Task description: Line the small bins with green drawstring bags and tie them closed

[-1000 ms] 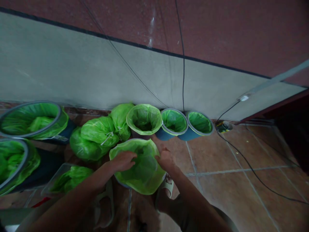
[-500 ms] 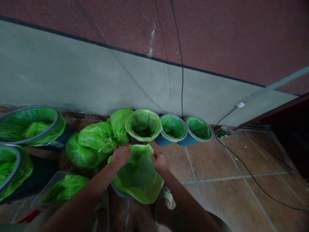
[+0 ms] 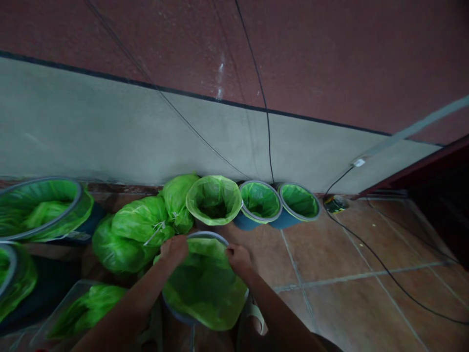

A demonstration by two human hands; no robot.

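Note:
Between my feet stands a bin lined with a green mesh-like bin liner point(image 3: 207, 288), its mouth wide and facing up. Part of the bin's grey rim point(image 3: 208, 235) shows bare at the far side, above the liner's edge. My left hand point(image 3: 175, 248) is closed on the liner at the far left of the mouth. At the far right, my right hand point(image 3: 239, 257) pinches the liner's edge near the rim. The fingertips of the left hand are partly hidden.
Along the wall stand a lined bin point(image 3: 214, 199) and two blue lined bins point(image 3: 246, 222) point(image 3: 289, 221). Left are tied green bags point(image 3: 141, 220), larger lined bins point(image 3: 82, 215) and a clear tub point(image 3: 62, 305) of green liners. A black cable point(image 3: 381, 266) crosses the tiles at right.
The liner's far edge has come down toward me, and the bin's grey rim now shows behind it. Both hands keep hold of the liner. The view has shifted slightly.

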